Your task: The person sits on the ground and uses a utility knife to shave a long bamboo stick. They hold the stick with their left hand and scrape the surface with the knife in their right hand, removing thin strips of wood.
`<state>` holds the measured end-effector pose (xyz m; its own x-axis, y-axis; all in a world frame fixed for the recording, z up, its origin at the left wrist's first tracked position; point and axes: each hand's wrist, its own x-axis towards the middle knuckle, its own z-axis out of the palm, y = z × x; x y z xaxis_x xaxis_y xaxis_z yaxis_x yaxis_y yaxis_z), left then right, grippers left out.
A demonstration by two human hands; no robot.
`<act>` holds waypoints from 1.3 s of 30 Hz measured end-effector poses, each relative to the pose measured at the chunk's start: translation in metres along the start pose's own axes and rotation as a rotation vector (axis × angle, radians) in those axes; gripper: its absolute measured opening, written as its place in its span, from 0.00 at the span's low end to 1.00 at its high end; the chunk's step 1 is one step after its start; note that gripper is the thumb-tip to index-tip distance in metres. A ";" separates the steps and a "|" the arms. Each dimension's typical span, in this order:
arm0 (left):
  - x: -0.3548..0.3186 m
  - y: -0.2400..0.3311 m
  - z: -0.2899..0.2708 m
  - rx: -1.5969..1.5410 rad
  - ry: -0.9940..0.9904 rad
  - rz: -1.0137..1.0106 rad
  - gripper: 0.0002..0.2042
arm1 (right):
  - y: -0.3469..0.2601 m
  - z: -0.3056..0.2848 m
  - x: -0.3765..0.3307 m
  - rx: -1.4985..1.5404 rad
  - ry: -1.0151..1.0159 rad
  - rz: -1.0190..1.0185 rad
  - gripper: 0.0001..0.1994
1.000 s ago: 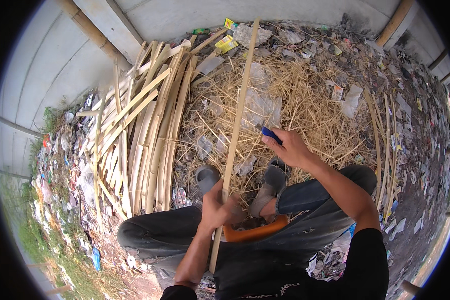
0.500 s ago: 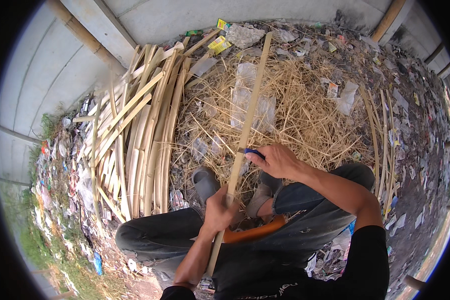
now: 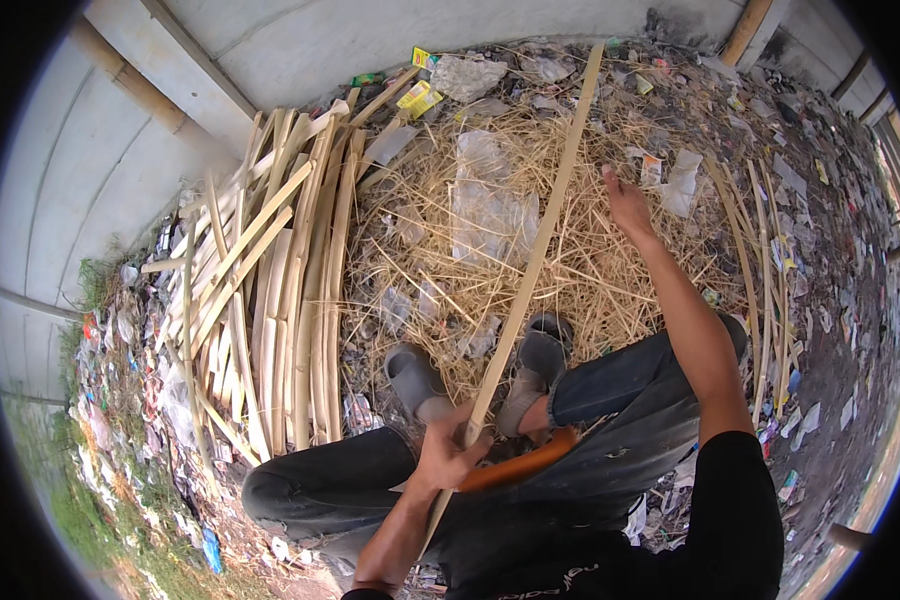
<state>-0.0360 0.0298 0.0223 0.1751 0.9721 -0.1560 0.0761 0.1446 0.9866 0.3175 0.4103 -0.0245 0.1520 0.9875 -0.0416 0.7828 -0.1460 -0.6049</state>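
A long, pale bamboo strip (image 3: 540, 260) runs slantwise from my lap out over the straw-like shavings. My left hand (image 3: 450, 452) is closed round its near part, between my knees. Away from the strip, to its right, my right hand (image 3: 630, 205) is stretched forward above the shavings, thumb uppermost. Its fingers look curled, but what they hold is hidden; the blue-handled knife seen earlier does not show. Under the strip, by my left hand, a curved orange piece (image 3: 525, 465) lies across my lap.
Split bamboo lengths (image 3: 300, 290) form a pile at the left. Thin strips (image 3: 760, 280) lie on the right. Shavings (image 3: 600, 270) and plastic scraps (image 3: 490, 200) cover the ground ahead. A pale wall (image 3: 370, 45) with a stone (image 3: 467, 77) at its foot closes the far side.
My right hand has moved forward and right, off the strip; its blue-handled knife no longer shows. The strip's far end has swung right. My left hand keeps its grip, slightly nearer to me.
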 end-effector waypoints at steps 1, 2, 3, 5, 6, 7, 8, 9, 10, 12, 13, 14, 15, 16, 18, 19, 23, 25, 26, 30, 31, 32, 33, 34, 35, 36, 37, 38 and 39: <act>0.000 0.007 -0.002 0.032 -0.011 -0.031 0.25 | -0.001 -0.002 0.001 0.138 0.069 0.048 0.40; 0.000 0.019 -0.001 0.056 -0.018 -0.063 0.25 | -0.004 -0.007 -0.001 0.270 0.135 0.092 0.39; 0.001 0.027 0.002 0.075 -0.028 -0.093 0.25 | -0.002 -0.014 -0.001 0.396 0.203 0.137 0.38; 0.005 0.029 0.003 0.021 -0.021 -0.107 0.24 | -0.012 -0.017 -0.006 0.528 0.113 0.115 0.33; 0.004 0.028 0.001 -0.001 -0.009 -0.119 0.25 | -0.033 -0.019 -0.021 0.606 0.016 0.103 0.31; 0.004 0.027 -0.001 -0.020 -0.001 -0.127 0.25 | -0.054 -0.021 -0.037 0.685 -0.078 0.090 0.30; 0.001 0.024 -0.004 -0.006 0.014 -0.132 0.25 | -0.075 -0.020 -0.052 0.737 -0.154 0.032 0.26; 0.000 0.020 -0.005 0.006 0.024 -0.137 0.26 | -0.088 -0.018 -0.064 0.754 -0.254 -0.007 0.25; -0.001 0.015 -0.005 0.015 0.031 -0.142 0.26 | -0.098 -0.017 -0.074 0.766 -0.351 -0.046 0.24; 0.000 0.011 -0.004 -0.056 0.027 -0.146 0.27 | -0.106 -0.006 -0.091 0.766 -0.498 -0.104 0.22; 0.002 0.010 -0.003 -0.091 0.025 -0.147 0.27 | -0.108 0.003 -0.098 0.756 -0.552 -0.127 0.22; 0.002 0.008 -0.002 -0.098 0.039 -0.119 0.25 | -0.114 0.009 -0.110 0.770 -0.611 -0.150 0.21; 0.002 0.007 -0.001 -0.104 0.050 -0.091 0.23 | -0.119 0.012 -0.121 0.784 -0.668 -0.173 0.20; 0.002 0.006 0.000 -0.110 0.061 -0.063 0.21 | -0.121 0.014 -0.129 0.843 -0.701 -0.128 0.19; 0.001 0.017 -0.003 -0.207 0.003 -0.194 0.22 | -0.122 0.015 -0.141 0.960 -0.761 -0.032 0.19; 0.001 0.021 -0.005 -0.255 -0.026 -0.259 0.22 | -0.122 0.016 -0.144 0.938 -0.760 -0.035 0.18; 0.007 0.019 -0.013 -0.363 -0.177 -0.248 0.26 | -0.132 0.010 -0.160 0.849 -0.772 -0.057 0.18; 0.011 0.027 -0.010 -0.356 -0.188 -0.259 0.29 | -0.137 0.014 -0.170 0.777 -0.781 -0.135 0.19; 0.012 0.023 -0.008 -0.393 -0.164 -0.243 0.29 | -0.137 0.018 -0.174 0.727 -0.781 -0.205 0.20; 0.019 0.025 -0.004 -0.468 -0.048 -0.273 0.30 | -0.139 0.032 -0.209 0.495 -0.756 -0.453 0.26; 0.021 0.030 -0.004 -0.470 -0.017 -0.303 0.30 | -0.141 0.030 -0.215 0.387 -0.767 -0.501 0.27; 0.019 0.027 -0.008 -0.492 -0.001 -0.307 0.29 | -0.158 0.013 -0.226 0.413 -0.765 -0.556 0.29; 0.019 0.022 -0.012 -0.514 0.009 -0.307 0.29 | -0.157 0.011 -0.229 0.353 -0.766 -0.562 0.29; 0.018 0.020 -0.015 -0.536 0.019 -0.306 0.28 | -0.154 0.010 -0.231 0.292 -0.767 -0.568 0.29; 0.019 0.020 -0.015 -0.542 0.042 -0.308 0.28 | -0.154 0.008 -0.233 0.227 -0.767 -0.576 0.29; 0.020 0.021 -0.014 -0.549 0.063 -0.309 0.29 | -0.157 0.004 -0.238 0.190 -0.732 -0.661 0.30; 0.021 0.022 -0.012 -0.555 0.085 -0.311 0.29 | -0.157 0.005 -0.245 0.107 -0.765 -0.689 0.30; 0.022 0.021 -0.010 -0.582 0.111 -0.302 0.29 | -0.157 0.005 -0.253 0.022 -0.794 -0.716 0.30; 0.024 0.020 -0.007 -0.608 0.132 -0.296 0.30 | -0.154 0.005 -0.262 -0.063 -0.819 -0.738 0.30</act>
<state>-0.0368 0.0569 0.0387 0.1075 0.8846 -0.4537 -0.4689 0.4475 0.7615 0.1538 0.1743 0.0760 -0.7927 0.5701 -0.2156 0.5495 0.5155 -0.6575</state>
